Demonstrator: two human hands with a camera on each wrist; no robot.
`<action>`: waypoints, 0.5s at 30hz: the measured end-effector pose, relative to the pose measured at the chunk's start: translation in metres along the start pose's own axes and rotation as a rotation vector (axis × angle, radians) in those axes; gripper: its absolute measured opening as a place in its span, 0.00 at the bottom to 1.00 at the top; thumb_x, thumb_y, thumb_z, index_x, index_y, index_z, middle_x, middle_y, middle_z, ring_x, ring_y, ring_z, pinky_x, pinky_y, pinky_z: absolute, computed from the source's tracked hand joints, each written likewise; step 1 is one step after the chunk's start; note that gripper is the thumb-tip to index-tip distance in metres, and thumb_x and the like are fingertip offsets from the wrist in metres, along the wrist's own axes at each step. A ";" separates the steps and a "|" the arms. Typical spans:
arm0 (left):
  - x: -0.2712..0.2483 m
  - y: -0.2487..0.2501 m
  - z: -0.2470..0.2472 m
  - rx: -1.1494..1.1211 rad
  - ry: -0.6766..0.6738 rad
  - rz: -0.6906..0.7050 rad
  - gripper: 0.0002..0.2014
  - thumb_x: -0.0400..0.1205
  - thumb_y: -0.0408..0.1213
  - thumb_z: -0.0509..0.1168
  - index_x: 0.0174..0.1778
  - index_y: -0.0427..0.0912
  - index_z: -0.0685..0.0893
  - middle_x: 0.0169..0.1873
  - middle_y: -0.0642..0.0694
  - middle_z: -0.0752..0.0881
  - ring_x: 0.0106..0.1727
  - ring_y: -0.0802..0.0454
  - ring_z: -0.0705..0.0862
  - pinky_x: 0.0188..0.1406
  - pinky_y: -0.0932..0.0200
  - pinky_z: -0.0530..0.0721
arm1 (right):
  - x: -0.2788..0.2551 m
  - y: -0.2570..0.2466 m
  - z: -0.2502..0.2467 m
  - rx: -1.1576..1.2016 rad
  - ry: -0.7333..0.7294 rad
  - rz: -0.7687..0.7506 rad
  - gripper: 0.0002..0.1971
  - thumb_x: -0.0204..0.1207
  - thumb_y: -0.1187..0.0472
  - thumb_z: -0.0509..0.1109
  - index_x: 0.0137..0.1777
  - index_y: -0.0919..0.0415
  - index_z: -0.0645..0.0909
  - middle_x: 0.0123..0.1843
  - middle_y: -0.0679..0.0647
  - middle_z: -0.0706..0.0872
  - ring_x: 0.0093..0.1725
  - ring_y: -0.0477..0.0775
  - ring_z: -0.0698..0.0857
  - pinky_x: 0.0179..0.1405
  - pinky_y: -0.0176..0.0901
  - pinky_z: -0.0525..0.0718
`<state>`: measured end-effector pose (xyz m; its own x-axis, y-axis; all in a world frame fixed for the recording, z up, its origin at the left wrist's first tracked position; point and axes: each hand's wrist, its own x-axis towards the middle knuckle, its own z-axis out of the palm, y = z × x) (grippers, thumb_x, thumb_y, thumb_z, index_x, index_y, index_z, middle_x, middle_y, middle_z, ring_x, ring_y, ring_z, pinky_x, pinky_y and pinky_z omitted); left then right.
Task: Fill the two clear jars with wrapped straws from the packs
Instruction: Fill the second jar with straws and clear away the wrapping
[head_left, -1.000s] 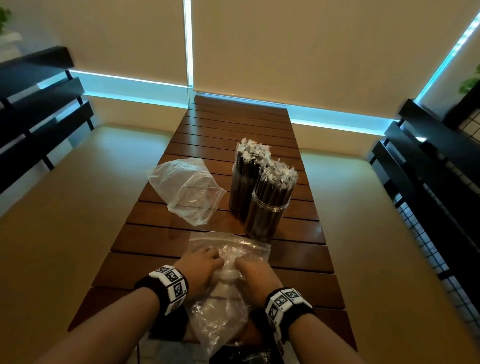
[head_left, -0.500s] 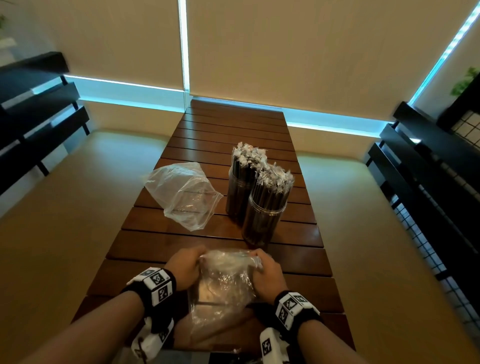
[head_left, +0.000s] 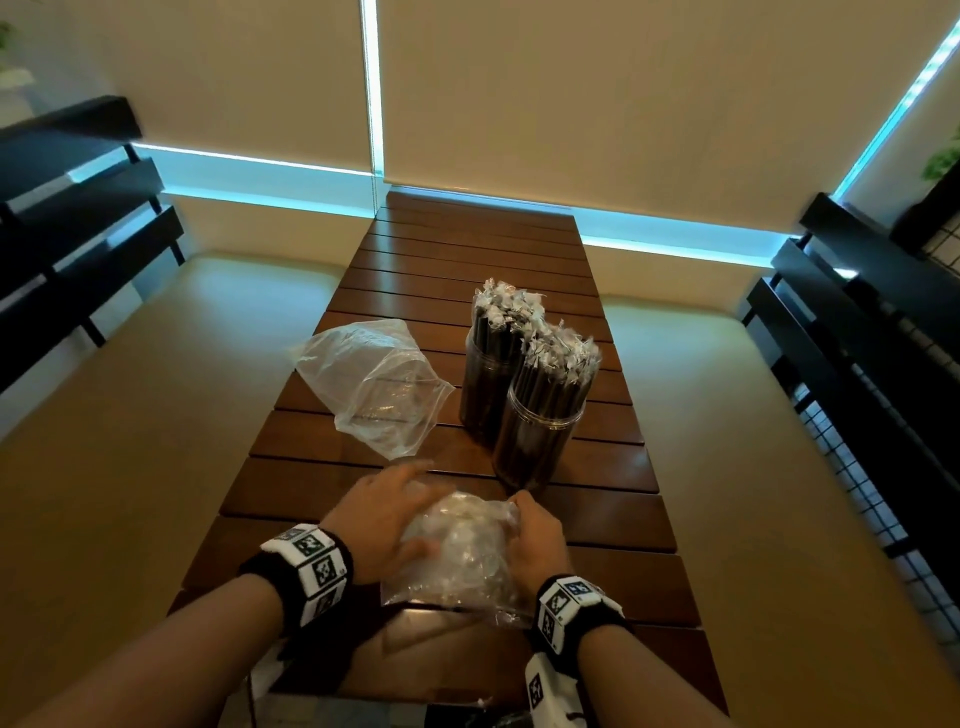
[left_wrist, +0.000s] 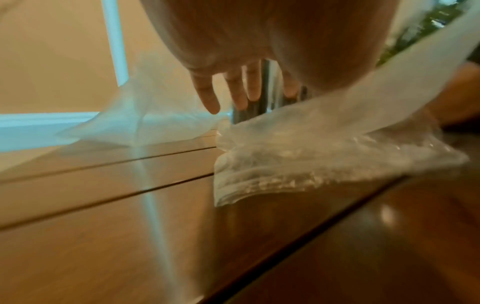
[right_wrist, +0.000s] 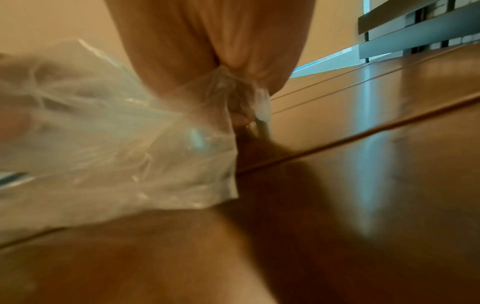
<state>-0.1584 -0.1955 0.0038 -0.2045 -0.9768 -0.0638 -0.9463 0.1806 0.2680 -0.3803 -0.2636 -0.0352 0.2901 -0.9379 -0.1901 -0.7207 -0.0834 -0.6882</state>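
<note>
Two clear jars stand side by side on the slatted wooden table (head_left: 613, 525), the near jar (head_left: 537, 441) and the far jar (head_left: 488, 384), both packed with dark wrapped straws with white paper tips. A crumpled empty clear plastic pack (head_left: 457, 551) lies near the front edge between my hands. My right hand (head_left: 535, 535) grips its right side, plastic bunched in the fingers (right_wrist: 233, 90). My left hand (head_left: 384, 514) is at the pack's left side with straight spread fingers (left_wrist: 207, 96) held just above the table.
A second empty clear pack (head_left: 374, 384) lies left of the jars. Cushioned benches run along both sides of the table, with black slatted rails (head_left: 852, 332) beyond. The far half of the table holds nothing.
The pack has been squeezed into a tighter bundle. My left hand has let go of it and its fingers have spread forward; my right hand keeps its grip.
</note>
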 end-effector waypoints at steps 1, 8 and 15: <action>-0.001 0.002 0.004 0.107 -0.073 0.070 0.32 0.76 0.67 0.52 0.77 0.65 0.65 0.80 0.51 0.60 0.78 0.49 0.65 0.72 0.45 0.73 | -0.001 0.001 0.002 -0.040 0.009 -0.008 0.03 0.79 0.59 0.62 0.48 0.50 0.73 0.50 0.50 0.83 0.48 0.54 0.85 0.50 0.57 0.87; 0.004 0.002 0.017 0.279 -0.186 0.065 0.23 0.78 0.58 0.63 0.69 0.62 0.74 0.76 0.49 0.61 0.76 0.48 0.63 0.70 0.42 0.69 | -0.021 -0.014 -0.017 -0.481 0.057 -0.340 0.38 0.70 0.47 0.67 0.80 0.48 0.59 0.76 0.50 0.65 0.72 0.55 0.70 0.71 0.52 0.73; 0.022 0.010 0.009 0.269 -0.244 -0.024 0.20 0.85 0.55 0.56 0.68 0.51 0.79 0.81 0.47 0.59 0.82 0.45 0.58 0.78 0.39 0.59 | -0.011 -0.019 -0.017 -0.734 -0.202 -0.261 0.47 0.63 0.41 0.77 0.80 0.50 0.59 0.73 0.53 0.72 0.71 0.61 0.71 0.71 0.60 0.70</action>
<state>-0.1742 -0.2143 -0.0039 -0.2048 -0.9305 -0.3036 -0.9768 0.2140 0.0032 -0.3804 -0.2578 -0.0077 0.5639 -0.7844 -0.2582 -0.8236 -0.5573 -0.1055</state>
